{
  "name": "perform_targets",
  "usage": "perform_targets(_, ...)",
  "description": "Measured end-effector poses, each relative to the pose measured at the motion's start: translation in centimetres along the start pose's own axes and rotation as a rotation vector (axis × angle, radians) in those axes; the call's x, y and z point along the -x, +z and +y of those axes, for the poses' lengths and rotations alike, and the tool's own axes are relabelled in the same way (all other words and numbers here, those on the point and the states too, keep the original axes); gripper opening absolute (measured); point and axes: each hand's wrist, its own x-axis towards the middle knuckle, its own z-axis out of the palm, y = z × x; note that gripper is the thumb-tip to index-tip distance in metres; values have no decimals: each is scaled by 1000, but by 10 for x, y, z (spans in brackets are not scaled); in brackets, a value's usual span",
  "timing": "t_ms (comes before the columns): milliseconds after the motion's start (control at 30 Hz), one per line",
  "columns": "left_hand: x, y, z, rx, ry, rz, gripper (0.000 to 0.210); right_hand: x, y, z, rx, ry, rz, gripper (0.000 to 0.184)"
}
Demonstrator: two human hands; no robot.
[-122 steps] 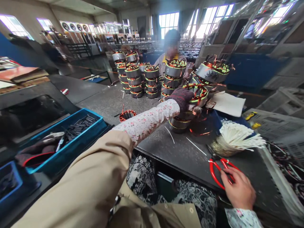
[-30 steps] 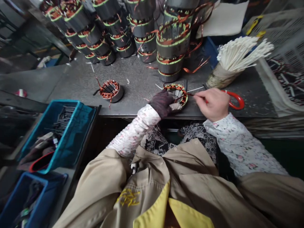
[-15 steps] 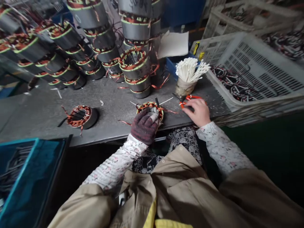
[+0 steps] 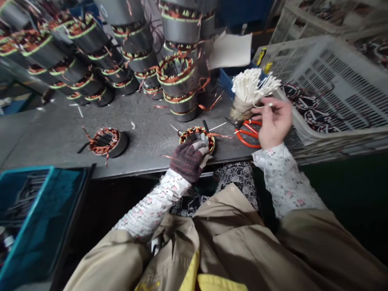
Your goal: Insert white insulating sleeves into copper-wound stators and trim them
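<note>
One white strand [image 4: 270,105] seems pinched in my right hand [image 4: 275,121]; my left hand [image 4: 188,160] (grip unclear) rests on the wound ring [image 4: 195,131]. Likely fetching; next calls for carrying it across.

The left hand [image 4: 186,161], in a dark maroon glove with paler finger ends, sits just below the middle of the view, back upward, its fingers [image 4: 198,146] aimed towards 1 o'clock and bent in a grip. Its left forearm [image 4: 153,206], in a white floral sleeve, slants in from about 7 o'clock. The right hand [image 4: 277,121] is bare and lifted between 2 and 3 o'clock, well apart from the left; its thumb [image 4: 268,118] points to 12 o'clock, and the fingers curl towards 9 o'clock in a light pinch. The right forearm [image 4: 289,182], likewise floral-sleeved, slopes in from 4 o'clock.
</note>
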Motion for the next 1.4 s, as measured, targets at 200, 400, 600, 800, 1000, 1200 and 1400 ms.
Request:
perform_targets(200, 3, 8, -2, 28, -130, -97, 64, 84, -22, -78, 40, -401, -565, 8)
perform_targets(400, 6, 14, -1, 6, -150, -86, 68, 115, -47, -74, 21, -366, -630, 11)
perform_targets(600, 5, 14, -5, 81, -167, -124, 72, 109, -44, -80, 121, -310, -625, 15)
perform_targets(800, 6, 25, 1, 536, -369, 93, 67, 106, 2, -79, 42, 71, -532, 10)
perform_targets(1000, 3, 28, 1, 688, -392, 156, 19, 92, 11, -89, 2, 253, -579, 15)
perform_targets(1200, 2, 24, -4, 643, -345, 155, 23, 81, 15, -88, 166, 65, -660, 20)
perform_targets(1400, -2, 14, -2, 455, -331, -70, 21, 77, 20, -76, 207, 118, -713, 18)
